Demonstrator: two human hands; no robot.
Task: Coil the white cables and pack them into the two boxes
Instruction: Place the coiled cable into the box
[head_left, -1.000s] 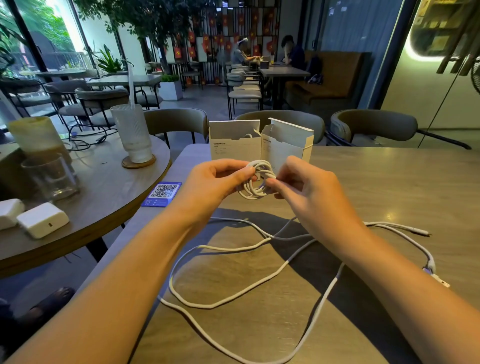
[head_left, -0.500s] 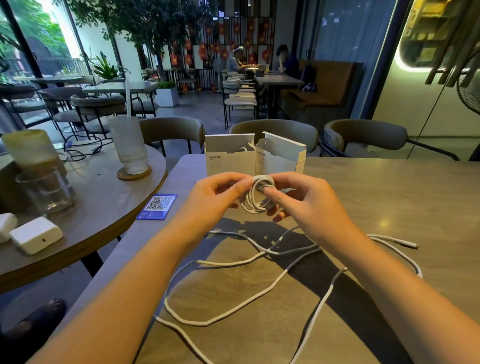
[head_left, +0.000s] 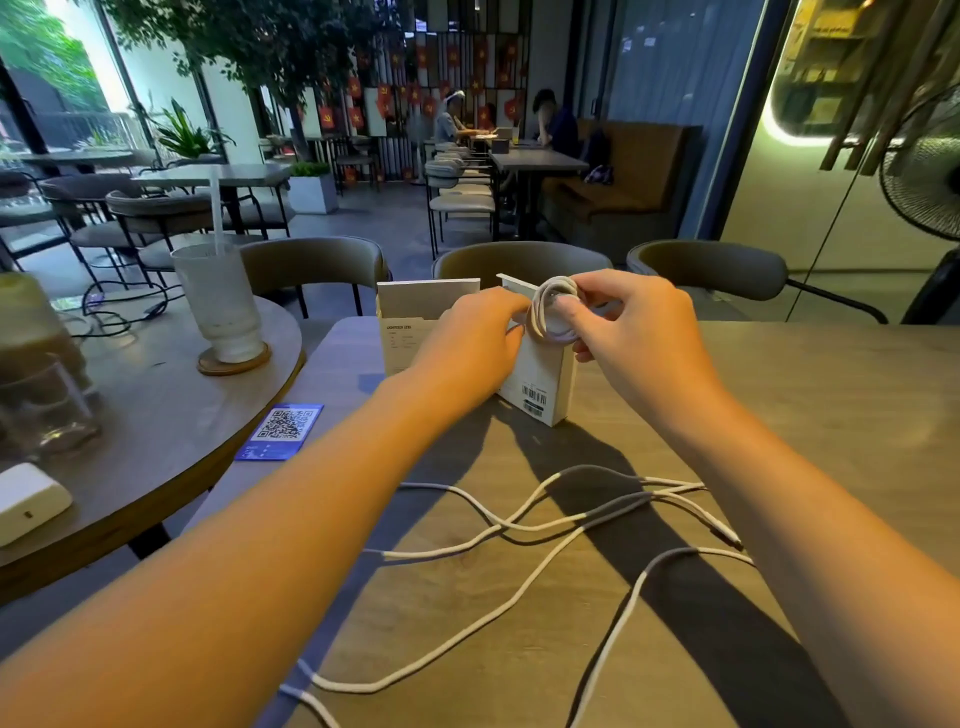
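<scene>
Two small white boxes stand open at the far side of the wooden table (head_left: 805, 415): the left box (head_left: 410, 332) and the right box (head_left: 540, 384), which shows a barcode. My right hand (head_left: 634, 338) pinches a small coiled white cable (head_left: 553, 312) right at the top opening of the right box. My left hand (head_left: 467, 348) rests against that box's left side, fingertips at the coil. Loose white cables (head_left: 519, 530) sprawl across the table near me, under both forearms.
A round table (head_left: 156, 426) adjoins on the left with a ribbed cup on a coaster (head_left: 223, 306), a glass (head_left: 36, 400) and a white charger (head_left: 26, 501). A blue QR card (head_left: 283, 431) lies at the table's left edge. Chairs stand behind the boxes.
Both hands have carried the coiled cable forward, away from me, from mid-air to the top of the right box. The loose cables on the table lie much as before.
</scene>
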